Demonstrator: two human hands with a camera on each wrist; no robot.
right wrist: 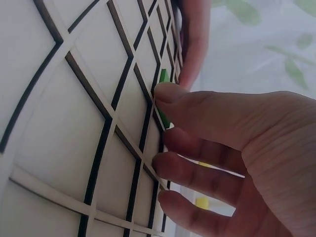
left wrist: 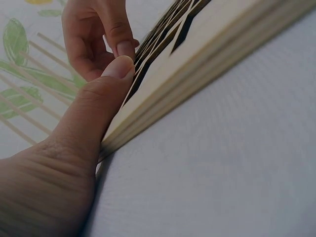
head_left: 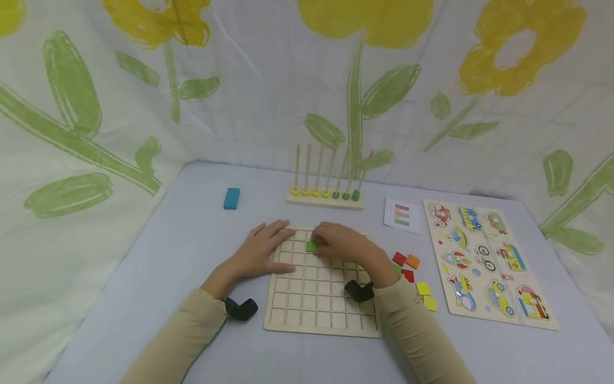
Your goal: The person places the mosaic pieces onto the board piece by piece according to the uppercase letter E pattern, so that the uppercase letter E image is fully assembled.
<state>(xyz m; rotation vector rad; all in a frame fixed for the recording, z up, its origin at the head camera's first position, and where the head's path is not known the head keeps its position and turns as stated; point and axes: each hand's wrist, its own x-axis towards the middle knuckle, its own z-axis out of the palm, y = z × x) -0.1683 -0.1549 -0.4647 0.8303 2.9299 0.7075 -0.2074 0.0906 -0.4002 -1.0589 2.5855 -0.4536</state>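
A wooden grid board [head_left: 324, 319] with square cells lies on the table in front of me. My right hand [head_left: 342, 244] pinches a green square tile [head_left: 311, 246] at the upper part of the board. In the right wrist view the thumb presses on that tile [right wrist: 164, 77], which stands slightly tilted against the grid; the other fingers are curled near the board's surface. My left hand [head_left: 259, 252] rests with spread fingers on the board's upper left edge. The left wrist view shows its thumb [left wrist: 94, 106] lying along the rim.
Loose red, orange, green and yellow tiles [head_left: 422, 288] lie right of the board. Behind it are a peg stand [head_left: 324, 201] with yellow and green beads and a blue block [head_left: 232, 198]. A pattern card [head_left: 402, 215] and a vehicle puzzle board [head_left: 489, 261] lie to the right.
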